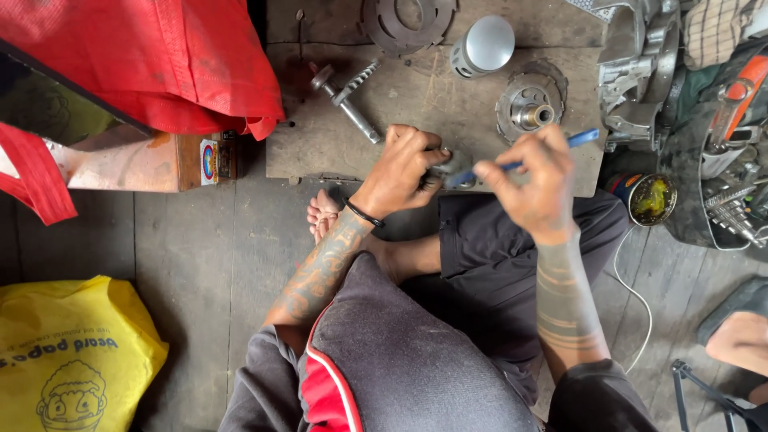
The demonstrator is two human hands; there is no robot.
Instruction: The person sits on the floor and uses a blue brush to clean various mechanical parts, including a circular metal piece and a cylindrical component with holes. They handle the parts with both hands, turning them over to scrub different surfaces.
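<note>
Hands work at the wooden board's (pixel 320 152) near edge: my left hand (pixel 404 172) pins a small metal part (pixel 453 166) steady, while my right hand (pixel 538 182) squeezes a blue-handled tool (pixel 524 163), tip against it.

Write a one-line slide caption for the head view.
Seated on a plank floor, left hand steadies a small metal part on a wooden board while right hand holds a blue-handled tool.

Yellow bag (pixel 72 352) (lower left), red bag (pixel 160 64)
</note>
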